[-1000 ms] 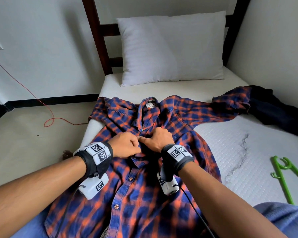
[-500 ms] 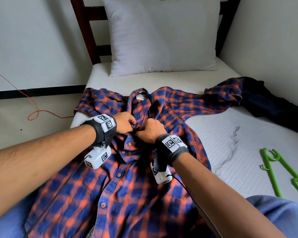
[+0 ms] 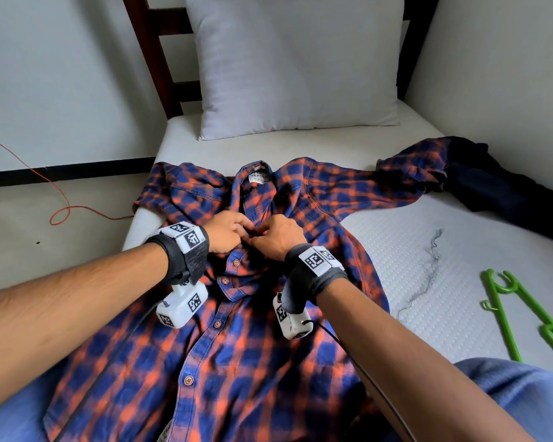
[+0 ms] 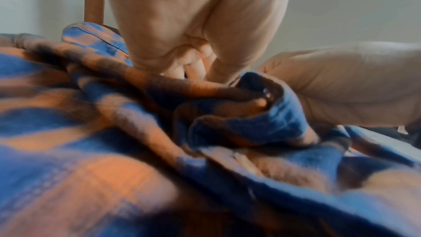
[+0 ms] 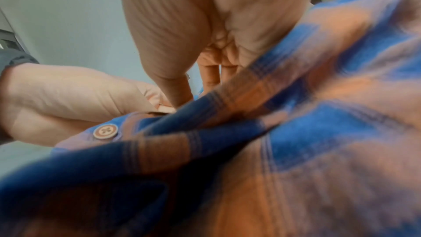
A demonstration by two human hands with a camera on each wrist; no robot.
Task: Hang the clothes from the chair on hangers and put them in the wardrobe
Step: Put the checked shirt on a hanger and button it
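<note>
A blue and orange plaid shirt (image 3: 243,355) lies spread face up on the bed, collar toward the pillow. My left hand (image 3: 229,231) and right hand (image 3: 276,236) meet at the button placket just below the collar, each pinching an edge of the shirt front. In the left wrist view the thumb and fingers (image 4: 182,57) pinch the fabric fold (image 4: 239,107), with the right hand (image 4: 341,82) opposite. The right wrist view has the right fingers (image 5: 214,73) on the placket beside a button (image 5: 105,131). A green hanger (image 3: 524,317) lies on the mattress at the right.
A white pillow (image 3: 294,62) leans on the dark wooden headboard (image 3: 150,55). A dark garment (image 3: 498,193) lies by the right wall over the shirt's sleeve. A red cable (image 3: 61,199) runs over the floor at the left. Grey thread (image 3: 428,272) lies on the mattress (image 3: 444,247).
Both hands have moved up the placket toward the collar, from a lower button to a higher one. The head view has dipped and come closer to the shirt.
</note>
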